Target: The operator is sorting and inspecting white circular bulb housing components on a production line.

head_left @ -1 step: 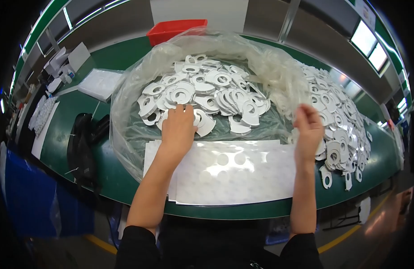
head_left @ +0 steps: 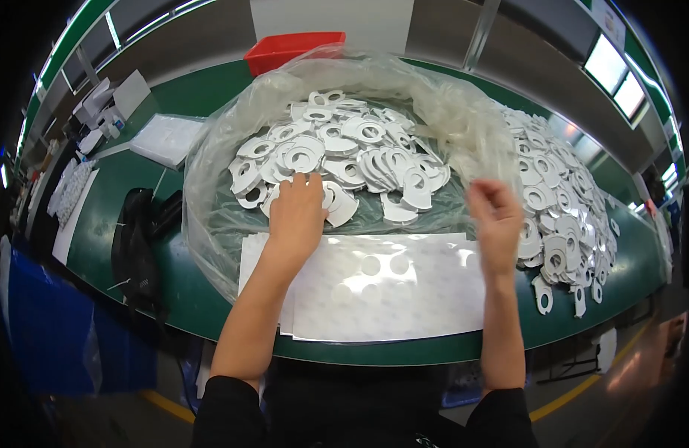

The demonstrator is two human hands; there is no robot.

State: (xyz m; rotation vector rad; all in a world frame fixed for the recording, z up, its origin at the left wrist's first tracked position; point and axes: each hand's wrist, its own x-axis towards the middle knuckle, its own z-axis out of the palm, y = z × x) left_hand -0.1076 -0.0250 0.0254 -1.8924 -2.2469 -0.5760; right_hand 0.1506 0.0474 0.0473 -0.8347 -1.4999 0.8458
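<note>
My left hand (head_left: 297, 216) rests on the near edge of a heap of flat white pieces (head_left: 337, 142), each with a round hole, inside a clear plastic bag (head_left: 221, 224). Its fingers point forward, slightly apart, over the pieces; the thumb lies beside one white piece (head_left: 341, 203). I see no piece lifted in it. My right hand (head_left: 497, 224) is raised above the right end of the white sheets (head_left: 389, 299), its fingers curled in toward the thumb and slightly blurred. Whatever may be between those fingertips is hidden.
A second heap of holed white pieces (head_left: 565, 201) spreads along the right of the green table (head_left: 285, 347). At the back stands a red bin (head_left: 292, 51). To the left lie a black bag-like item (head_left: 139, 246) and a stack of clear-wrapped sheets (head_left: 165, 140).
My right hand has moved a little left, away from the right-hand heap and over the end of the white sheets. My left hand has stayed where it was.
</note>
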